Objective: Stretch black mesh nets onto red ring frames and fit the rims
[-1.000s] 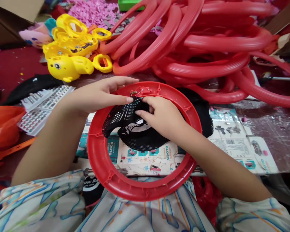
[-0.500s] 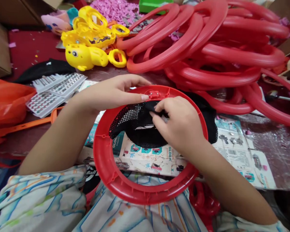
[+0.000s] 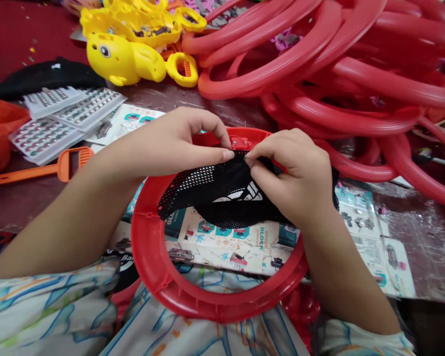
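A red plastic ring (image 3: 148, 247), its ribbed inner side facing up, rests against my lap and the table edge. Black mesh fabric (image 3: 226, 210) with a white print hangs across its far inner part. My left hand (image 3: 193, 143) reaches over the ring's far left rim, thumb and fingertips pinching the fabric's edge there. Just beside it, my right hand (image 3: 291, 170) pinches the same fabric edge between thumb and forefinger. Between and beyond the fingertips is a small red piece with screws (image 3: 239, 143) on the far rim.
A pile of red rings (image 3: 341, 84) fills the far right. Yellow toy parts (image 3: 120, 59) lie at the far left, near trays of small round pieces (image 3: 70, 118). An orange handle-like piece (image 3: 65, 163) is left of my arm. Printed cardboard (image 3: 222, 247) lies under the ring.
My left fingers have come down onto the mesh edge. My right hand has drawn the mesh up toward the far rim, spreading its white print. The view has shifted slightly.
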A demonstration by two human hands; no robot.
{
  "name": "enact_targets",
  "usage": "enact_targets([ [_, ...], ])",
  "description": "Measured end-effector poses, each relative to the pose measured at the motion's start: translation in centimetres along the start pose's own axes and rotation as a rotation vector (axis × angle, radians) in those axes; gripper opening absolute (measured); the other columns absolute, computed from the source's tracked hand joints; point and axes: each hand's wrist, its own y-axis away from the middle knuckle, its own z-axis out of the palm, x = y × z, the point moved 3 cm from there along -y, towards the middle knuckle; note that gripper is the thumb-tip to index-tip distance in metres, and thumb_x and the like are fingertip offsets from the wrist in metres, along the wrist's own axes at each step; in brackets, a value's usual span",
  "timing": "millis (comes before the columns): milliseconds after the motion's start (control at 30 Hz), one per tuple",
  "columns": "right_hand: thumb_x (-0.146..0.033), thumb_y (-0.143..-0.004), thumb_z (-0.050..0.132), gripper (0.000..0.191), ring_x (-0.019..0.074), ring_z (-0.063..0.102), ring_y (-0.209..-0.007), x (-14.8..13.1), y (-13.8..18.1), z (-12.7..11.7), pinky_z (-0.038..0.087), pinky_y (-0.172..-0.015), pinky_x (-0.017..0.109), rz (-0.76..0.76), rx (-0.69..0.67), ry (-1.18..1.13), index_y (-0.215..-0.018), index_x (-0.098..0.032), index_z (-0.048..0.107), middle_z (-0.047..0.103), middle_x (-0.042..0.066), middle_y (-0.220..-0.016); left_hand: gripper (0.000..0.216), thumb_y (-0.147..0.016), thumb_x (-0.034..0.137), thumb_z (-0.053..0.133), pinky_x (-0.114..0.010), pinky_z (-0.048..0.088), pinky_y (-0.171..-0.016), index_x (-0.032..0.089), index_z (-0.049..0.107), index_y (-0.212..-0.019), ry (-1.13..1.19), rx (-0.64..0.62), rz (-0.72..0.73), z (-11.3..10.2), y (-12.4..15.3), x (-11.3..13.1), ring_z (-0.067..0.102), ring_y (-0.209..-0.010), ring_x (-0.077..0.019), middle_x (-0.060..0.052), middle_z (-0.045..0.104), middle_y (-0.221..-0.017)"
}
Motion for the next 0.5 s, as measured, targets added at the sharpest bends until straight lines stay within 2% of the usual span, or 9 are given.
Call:
enact_targets([
  [167,-0.023,-0.1,0.051,0.03,0.0208,0.064,-0.091,-0.16,0.14,0.39,0.051,-0.083,0.039,0.0,-0.018,0.086,-0.103,-0.028,0.08,0.073,0.005,-0.097,0.02,-0.081,0.04,0.073,-0.032,0.055,-0.071,0.021,0.068,-0.083,-0.017,0.033,-0.016,0.14,0.2,-0.02,0.065,-0.081,-0.0211,-0.004,0.071,-0.084],
  [267,-0.023,-0.102,0.05,0.032,0.022,0.064,-0.093,-0.24,0.14,0.55,0.052,-0.085,0.041,0.007,-0.035,0.129,-0.108,-0.029,0.081,0.072,0.006,-0.099,0.022,-0.08,0.042,0.074,-0.032,0.054,-0.069,0.021,0.068,-0.082,-0.001,0.045,-0.029,0.24,0.19,-0.08,0.065,-0.081,-0.0217,-0.004,0.071,-0.083],
  [500,-0.02,-0.101,0.05,0.033,0.0225,0.065,-0.092,-0.22,0.21,0.81,0.053,-0.083,0.04,-0.042,-0.013,0.143,-0.107,-0.026,0.081,0.072,0.007,-0.096,0.016,-0.087,0.035,0.066,-0.03,0.045,-0.063,0.021,0.066,-0.081,-0.081,0.065,0.038,0.38,0.05,-0.33,0.058,-0.073,-0.0166,-0.001,0.068,-0.079],
])
